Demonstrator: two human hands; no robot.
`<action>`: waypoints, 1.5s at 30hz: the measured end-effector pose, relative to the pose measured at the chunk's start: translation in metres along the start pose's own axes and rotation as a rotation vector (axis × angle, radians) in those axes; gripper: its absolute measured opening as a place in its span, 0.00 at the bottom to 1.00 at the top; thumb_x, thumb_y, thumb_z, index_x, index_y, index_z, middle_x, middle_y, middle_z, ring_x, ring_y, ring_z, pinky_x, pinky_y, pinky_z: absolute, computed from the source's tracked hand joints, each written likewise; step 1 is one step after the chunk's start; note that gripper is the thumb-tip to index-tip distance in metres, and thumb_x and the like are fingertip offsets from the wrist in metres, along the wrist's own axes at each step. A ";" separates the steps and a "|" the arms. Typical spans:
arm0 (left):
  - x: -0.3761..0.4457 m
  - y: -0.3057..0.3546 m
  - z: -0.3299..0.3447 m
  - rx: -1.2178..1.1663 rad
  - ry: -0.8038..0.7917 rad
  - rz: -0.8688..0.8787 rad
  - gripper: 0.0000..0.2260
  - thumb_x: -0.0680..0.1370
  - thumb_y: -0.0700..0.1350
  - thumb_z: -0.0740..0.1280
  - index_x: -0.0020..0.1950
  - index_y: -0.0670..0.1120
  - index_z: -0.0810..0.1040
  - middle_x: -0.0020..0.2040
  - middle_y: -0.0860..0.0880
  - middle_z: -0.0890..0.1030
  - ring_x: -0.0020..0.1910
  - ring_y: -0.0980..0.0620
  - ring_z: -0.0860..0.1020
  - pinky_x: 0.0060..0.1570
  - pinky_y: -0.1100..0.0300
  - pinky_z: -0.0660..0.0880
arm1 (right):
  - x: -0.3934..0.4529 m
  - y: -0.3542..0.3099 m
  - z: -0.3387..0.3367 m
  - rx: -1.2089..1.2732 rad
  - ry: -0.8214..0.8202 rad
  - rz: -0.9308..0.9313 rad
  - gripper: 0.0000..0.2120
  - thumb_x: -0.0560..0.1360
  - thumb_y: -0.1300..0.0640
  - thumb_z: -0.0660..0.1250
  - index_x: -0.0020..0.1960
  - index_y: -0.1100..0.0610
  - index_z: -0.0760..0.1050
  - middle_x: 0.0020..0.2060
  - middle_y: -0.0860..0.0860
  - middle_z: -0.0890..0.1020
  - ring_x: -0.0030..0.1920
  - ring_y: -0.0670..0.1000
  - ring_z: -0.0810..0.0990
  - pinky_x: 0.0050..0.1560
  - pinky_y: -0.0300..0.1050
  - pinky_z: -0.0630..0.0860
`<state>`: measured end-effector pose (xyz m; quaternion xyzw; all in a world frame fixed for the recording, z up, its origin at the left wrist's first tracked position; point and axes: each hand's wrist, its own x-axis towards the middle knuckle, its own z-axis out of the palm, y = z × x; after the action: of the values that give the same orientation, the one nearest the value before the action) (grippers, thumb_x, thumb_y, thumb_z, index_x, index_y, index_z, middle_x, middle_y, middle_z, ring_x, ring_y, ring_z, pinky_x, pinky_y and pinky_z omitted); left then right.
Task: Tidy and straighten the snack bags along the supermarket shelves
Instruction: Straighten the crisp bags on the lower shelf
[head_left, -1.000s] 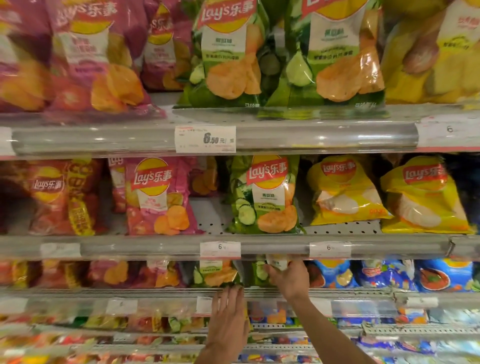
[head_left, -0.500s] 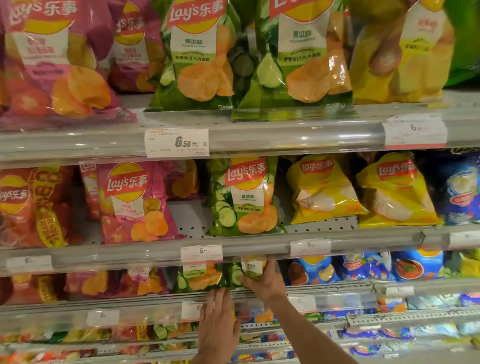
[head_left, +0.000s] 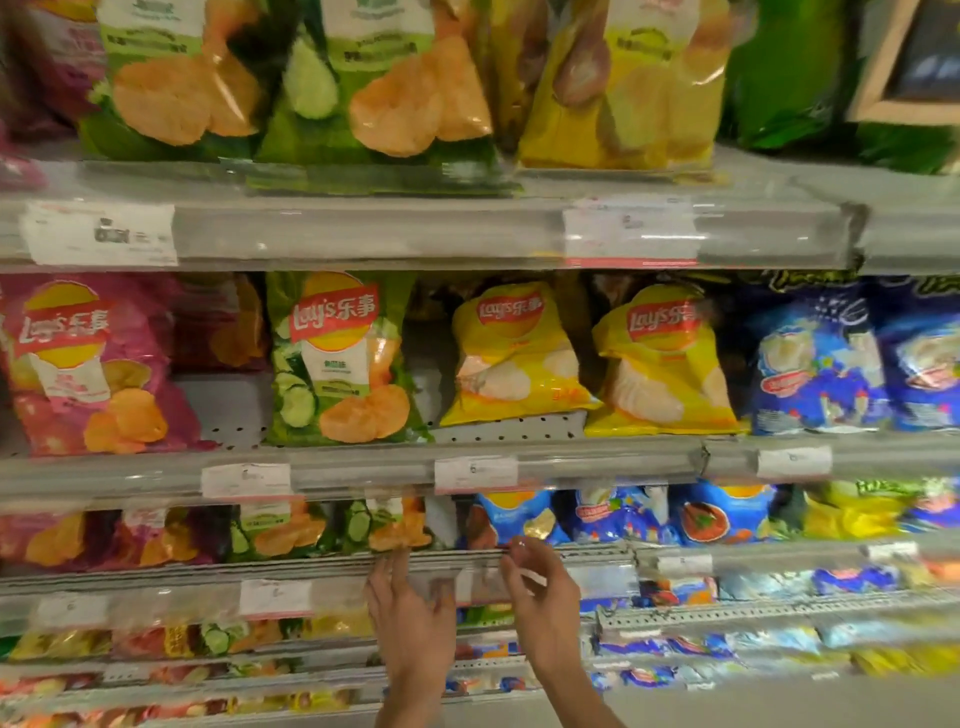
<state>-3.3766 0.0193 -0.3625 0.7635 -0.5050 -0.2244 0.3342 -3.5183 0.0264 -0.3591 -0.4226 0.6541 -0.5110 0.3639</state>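
Head view, shelf tidying partly done. Left hand (head_left: 410, 618), fingers straight, rests at the shelf rail (head_left: 311, 566) just below a green snack bag (head_left: 397, 522); right hand (head_left: 540, 597), fingers loosely curled, holds nothing. Above both hands, yellow bags (head_left: 514, 353) lean askew, probably awaiting straightening.

Middle shelf (head_left: 498, 423): perforated grey metal; pink bag (head_left: 88, 364), green bag (head_left: 337, 358), two yellow bags (head_left: 514, 353), blue bags (head_left: 815, 364) are stood upon it.
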 end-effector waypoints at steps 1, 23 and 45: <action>-0.006 0.014 0.011 -0.048 0.047 -0.001 0.26 0.74 0.41 0.73 0.71 0.38 0.71 0.70 0.39 0.68 0.72 0.39 0.64 0.69 0.46 0.65 | 0.006 0.004 -0.019 0.004 0.017 0.007 0.08 0.78 0.57 0.73 0.55 0.48 0.79 0.44 0.46 0.85 0.46 0.40 0.83 0.45 0.34 0.80; -0.043 0.187 0.185 -0.148 -0.103 -0.045 0.46 0.69 0.55 0.78 0.76 0.36 0.60 0.75 0.36 0.63 0.75 0.38 0.62 0.72 0.45 0.64 | 0.176 0.068 -0.299 -0.233 0.010 0.054 0.52 0.62 0.44 0.84 0.76 0.62 0.64 0.69 0.59 0.74 0.71 0.59 0.72 0.70 0.59 0.72; 0.011 0.172 0.184 -0.377 -0.327 -0.072 0.23 0.62 0.34 0.82 0.52 0.41 0.77 0.51 0.45 0.81 0.46 0.51 0.79 0.46 0.67 0.75 | 0.182 0.061 -0.285 -0.412 0.065 0.013 0.34 0.60 0.43 0.85 0.60 0.53 0.75 0.54 0.50 0.83 0.56 0.55 0.81 0.60 0.60 0.76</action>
<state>-3.6044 -0.0894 -0.3604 0.6589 -0.4739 -0.4469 0.3764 -3.8568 -0.0323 -0.3662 -0.4673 0.7588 -0.3774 0.2517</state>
